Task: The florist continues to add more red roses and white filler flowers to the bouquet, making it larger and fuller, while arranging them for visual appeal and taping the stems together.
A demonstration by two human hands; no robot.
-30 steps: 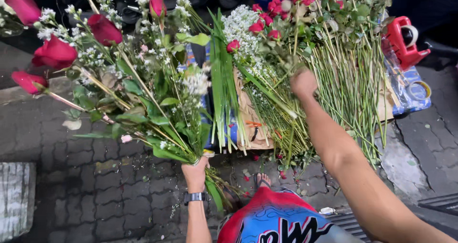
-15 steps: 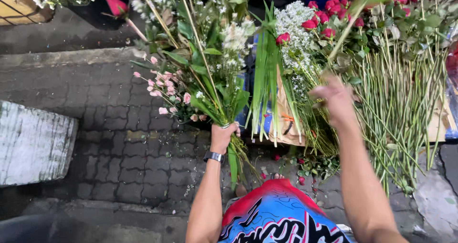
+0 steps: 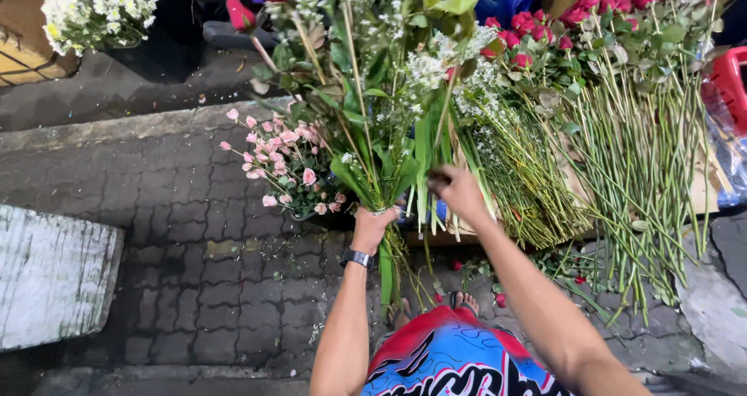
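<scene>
L hand (image 3: pixel 372 226) grip on bouquet (image 3: pixel 366 92) stems, R hand (image 3: pixel 455 191) — prob. pinching a stem

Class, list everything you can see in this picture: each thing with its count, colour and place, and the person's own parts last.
bouquet: one, red roses with white filler and green leaves, held upright at centre
pink spray roses: one bunch, pink, left of the bouquet
loose rose stems: many, green with red heads, lying at right
white flowers: one bunch, top left
paving: grey bricks, below
wristwatch: one, dark, left wrist
left hand: gripping the bouquet stems
right hand: closed on green stems beside the bouquet
</scene>
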